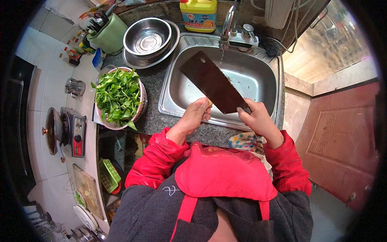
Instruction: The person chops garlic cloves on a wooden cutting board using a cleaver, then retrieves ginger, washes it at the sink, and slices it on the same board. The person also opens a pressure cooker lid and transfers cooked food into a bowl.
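Observation:
My right hand (255, 117) grips the short handle of a dark cleaver (213, 83). Its broad blade slants up and left over the stainless steel sink (165, 90). At the sink's front rim, my left hand (195, 114) pinches a small pale yellow piece of food (210, 103), mostly hidden by the fingers and too small to name surely. The blade's lower edge lies close beside it; I cannot tell whether they touch. A thin stream of water falls from the chrome faucet (224, 40) behind the blade. Small green bits lie on the basin floor.
Left of the sink stands a pink basket (142, 106) heaped with leafy greens (116, 93). Stacked metal bowls (147, 36) and a yellow detergent jug (198, 16) stand behind. A patterned cloth (246, 141) lies at the counter's front edge. Farther left are a gas stove (78, 133) and cutting board (86, 189).

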### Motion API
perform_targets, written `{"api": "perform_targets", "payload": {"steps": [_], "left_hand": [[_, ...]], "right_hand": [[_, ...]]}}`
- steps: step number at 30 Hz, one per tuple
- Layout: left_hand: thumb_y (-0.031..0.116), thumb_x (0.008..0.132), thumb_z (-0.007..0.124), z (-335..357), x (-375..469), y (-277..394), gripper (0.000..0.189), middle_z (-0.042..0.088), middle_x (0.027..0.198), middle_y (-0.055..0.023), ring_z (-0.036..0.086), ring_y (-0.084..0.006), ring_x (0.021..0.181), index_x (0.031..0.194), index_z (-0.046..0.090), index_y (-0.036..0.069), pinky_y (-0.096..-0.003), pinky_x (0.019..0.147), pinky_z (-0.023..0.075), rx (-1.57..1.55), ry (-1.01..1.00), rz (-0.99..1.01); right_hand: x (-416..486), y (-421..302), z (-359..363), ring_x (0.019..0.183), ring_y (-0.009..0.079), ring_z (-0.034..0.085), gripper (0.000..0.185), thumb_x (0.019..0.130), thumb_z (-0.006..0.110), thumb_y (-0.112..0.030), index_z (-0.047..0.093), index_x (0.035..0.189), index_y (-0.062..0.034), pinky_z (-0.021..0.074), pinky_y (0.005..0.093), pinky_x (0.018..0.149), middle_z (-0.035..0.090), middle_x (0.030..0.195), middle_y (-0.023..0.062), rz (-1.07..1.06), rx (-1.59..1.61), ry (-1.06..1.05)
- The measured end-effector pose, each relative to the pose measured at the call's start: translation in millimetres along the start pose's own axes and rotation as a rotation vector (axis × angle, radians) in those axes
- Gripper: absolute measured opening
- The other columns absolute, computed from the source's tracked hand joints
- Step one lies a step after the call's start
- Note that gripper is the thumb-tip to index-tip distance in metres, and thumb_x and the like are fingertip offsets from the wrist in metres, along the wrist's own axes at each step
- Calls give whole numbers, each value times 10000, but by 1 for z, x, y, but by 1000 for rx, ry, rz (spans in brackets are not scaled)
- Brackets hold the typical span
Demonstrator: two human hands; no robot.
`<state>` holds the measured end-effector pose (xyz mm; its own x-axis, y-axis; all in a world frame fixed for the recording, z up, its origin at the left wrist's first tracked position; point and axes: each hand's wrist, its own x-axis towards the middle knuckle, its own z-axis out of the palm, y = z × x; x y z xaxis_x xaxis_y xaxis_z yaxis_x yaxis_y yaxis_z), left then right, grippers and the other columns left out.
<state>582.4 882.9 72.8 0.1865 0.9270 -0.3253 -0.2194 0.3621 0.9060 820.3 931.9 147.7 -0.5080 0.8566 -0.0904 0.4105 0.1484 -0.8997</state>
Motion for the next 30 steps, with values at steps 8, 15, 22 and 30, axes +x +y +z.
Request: {"api": "perform_targets", "payload": {"steps": [8, 15, 22, 30], "left_hand": [[316, 1015, 476, -4, -13, -2, 308, 502, 804, 19, 447, -73, 680, 1117, 554, 36, -203, 619, 393, -332, -16, 43], [312, 1008, 475, -2, -13, -1, 361, 493, 799, 18, 442, -71, 703, 1213, 534, 21, -211, 639, 394, -118, -7, 38], [266, 1003, 483, -4, -29, 1, 312, 539, 922, -36, 510, -144, 878, 1130, 580, -2, -292, 813, 428, 346, -40, 267], [164, 935, 536, -9, -23, 12, 219, 512, 892, -118, 510, -254, 806, 1061, 569, -11, -323, 744, 425, 708, 53, 551]], "right_hand": [[1, 36, -17, 514, 174, 488, 215, 851, 610, -135, 620, 1009, 10, 440, 319, 541, 519, 614, 169, 106, -191, 143], [-6, 3, 0, 496, 50, 468, 190, 898, 571, -86, 620, 1051, 16, 401, 243, 461, 509, 591, -24, -31, 102, 4], [-2, 16, -5, 522, 152, 546, 257, 862, 589, -134, 611, 1058, 31, 453, 322, 530, 550, 618, 130, 28, 5, 13], [-14, -3, -3, 534, 79, 483, 241, 873, 595, -127, 617, 1066, 15, 440, 287, 520, 531, 608, 61, 76, 95, 21]]}}
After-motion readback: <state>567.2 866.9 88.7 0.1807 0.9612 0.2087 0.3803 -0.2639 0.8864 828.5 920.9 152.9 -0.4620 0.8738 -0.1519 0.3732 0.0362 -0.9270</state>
